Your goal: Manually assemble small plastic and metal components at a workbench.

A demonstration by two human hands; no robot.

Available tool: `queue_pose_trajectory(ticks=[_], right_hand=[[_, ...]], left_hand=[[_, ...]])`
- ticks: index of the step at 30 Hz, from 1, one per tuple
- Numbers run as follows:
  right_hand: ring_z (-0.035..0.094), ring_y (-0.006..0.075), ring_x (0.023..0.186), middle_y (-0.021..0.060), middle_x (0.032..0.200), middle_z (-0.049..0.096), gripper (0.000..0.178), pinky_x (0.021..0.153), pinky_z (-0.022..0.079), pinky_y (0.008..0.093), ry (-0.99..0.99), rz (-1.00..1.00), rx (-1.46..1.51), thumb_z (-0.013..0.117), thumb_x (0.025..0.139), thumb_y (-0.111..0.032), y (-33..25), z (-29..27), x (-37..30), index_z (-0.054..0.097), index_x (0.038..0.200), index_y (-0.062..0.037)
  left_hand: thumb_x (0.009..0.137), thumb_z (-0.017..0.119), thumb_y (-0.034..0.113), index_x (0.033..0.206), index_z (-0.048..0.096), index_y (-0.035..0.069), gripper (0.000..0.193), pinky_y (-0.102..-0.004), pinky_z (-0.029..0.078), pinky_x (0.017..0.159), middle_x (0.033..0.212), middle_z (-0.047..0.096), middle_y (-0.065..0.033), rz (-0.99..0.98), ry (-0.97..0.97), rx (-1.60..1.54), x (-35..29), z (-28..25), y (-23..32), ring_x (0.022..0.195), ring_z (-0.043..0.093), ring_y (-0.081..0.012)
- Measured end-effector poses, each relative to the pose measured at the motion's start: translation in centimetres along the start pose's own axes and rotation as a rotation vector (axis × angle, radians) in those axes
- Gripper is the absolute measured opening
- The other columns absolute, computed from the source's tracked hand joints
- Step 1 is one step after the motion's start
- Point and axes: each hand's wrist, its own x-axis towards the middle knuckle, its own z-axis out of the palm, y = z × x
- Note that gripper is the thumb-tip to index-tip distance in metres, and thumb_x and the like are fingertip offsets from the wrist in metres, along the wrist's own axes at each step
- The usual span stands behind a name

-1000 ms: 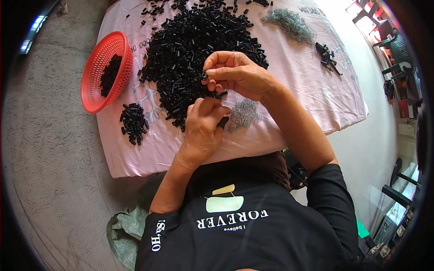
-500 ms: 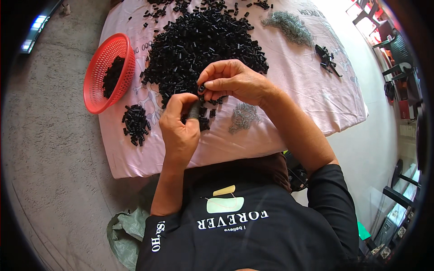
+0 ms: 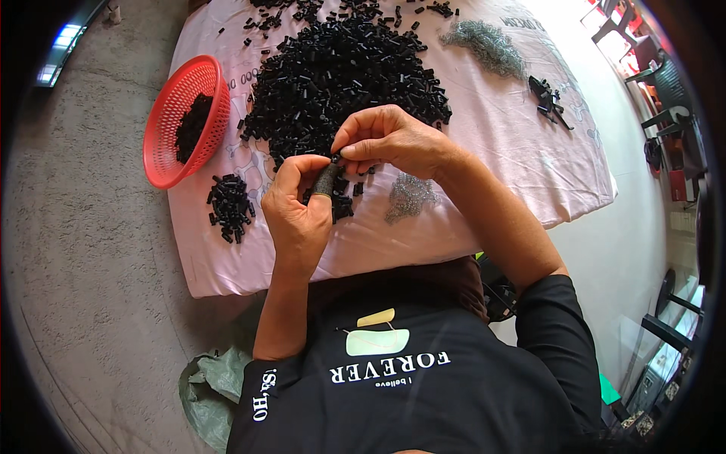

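Observation:
My left hand [image 3: 296,219] is closed, with a dark grey sleeve [image 3: 325,181] over its thumb. Its fingertips meet those of my right hand [image 3: 393,144], which is closed in a pinch. Between them is a small black plastic piece [image 3: 336,158], mostly covered by the fingers. Just beyond both hands spreads a large heap of short black tube-like pieces [image 3: 348,76]. Several loose ones lie under and beside my left hand. A small pile of silvery wire-like bits [image 3: 411,198] is below my right wrist. To the left of my left hand sits a smaller pile of black pieces [image 3: 231,208].
A red perforated plastic basket [image 3: 155,144] holding dark pieces leans at the left edge of the pink cloth-covered surface [image 3: 499,170]. Farther right are a larger tangle of silvery bits [image 3: 484,47] and a cluster of longer black parts [image 3: 550,102]. A green sack [image 3: 215,393] lies on the floor.
My right fingertips have come down slightly onto those of my left hand. The black piece, showing at my right fingertips before, is now mostly hidden between both hands.

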Motion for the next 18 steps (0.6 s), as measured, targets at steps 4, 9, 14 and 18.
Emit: queue_pose_trajectory(ticks=[4, 9, 14, 18], right_hand=[[0.067, 0.0090, 0.075, 0.0058, 0.088, 0.070, 0.015, 0.070, 0.055, 0.0203, -0.004, 0.001, -0.034, 0.067, 0.091, -0.010, 0.0, 0.0, -0.1, 0.068, 0.103, 0.0002], [0.067, 0.0086, 0.076, 0.0051, 0.088, 0.070, 0.016, 0.070, 0.055, 0.0202, -0.030, 0.009, -0.050, 0.067, 0.092, -0.012, -0.1, -0.1, -0.1, 0.068, 0.103, -0.0001], [0.066, 0.0084, 0.075, 0.0052, 0.087, 0.070, 0.015, 0.071, 0.055, 0.0213, 0.018, -0.047, 0.032, 0.065, 0.093, -0.012, -0.3, -0.4, -0.1, 0.066, 0.104, -0.0010], [0.065, 0.0075, 0.076, 0.0048, 0.087, 0.070, 0.015, 0.071, 0.054, 0.0206, 0.083, -0.080, 0.012, 0.065, 0.094, -0.012, -0.9, -0.5, -0.3, 0.066, 0.105, -0.0018]], left_hand=[[0.077, 0.055, -0.013, 0.097, 0.062, -0.001, 0.024, -0.0242, 0.051, 0.076, 0.087, 0.066, -0.0045, -0.024, 0.007, -0.055, 0.1, 0.1, 0.3, 0.080, 0.064, -0.0103], [0.084, 0.053, -0.014, 0.100, 0.062, -0.001, 0.023, -0.0188, 0.047, 0.078, 0.090, 0.063, 0.0005, -0.096, -0.110, -0.117, 0.4, -0.7, -0.1, 0.084, 0.058, -0.0046], [0.079, 0.055, -0.014, 0.095, 0.064, 0.000, 0.024, -0.0240, 0.048, 0.072, 0.087, 0.063, -0.0036, -0.024, -0.143, 0.015, 0.5, -0.4, -0.2, 0.078, 0.061, -0.0126], [0.069, 0.058, -0.008, 0.090, 0.067, 0.003, 0.026, -0.0402, 0.048, 0.075, 0.086, 0.058, -0.0120, 0.238, -0.302, 0.397, 0.1, 0.3, -1.0, 0.083, 0.058, -0.0326]])
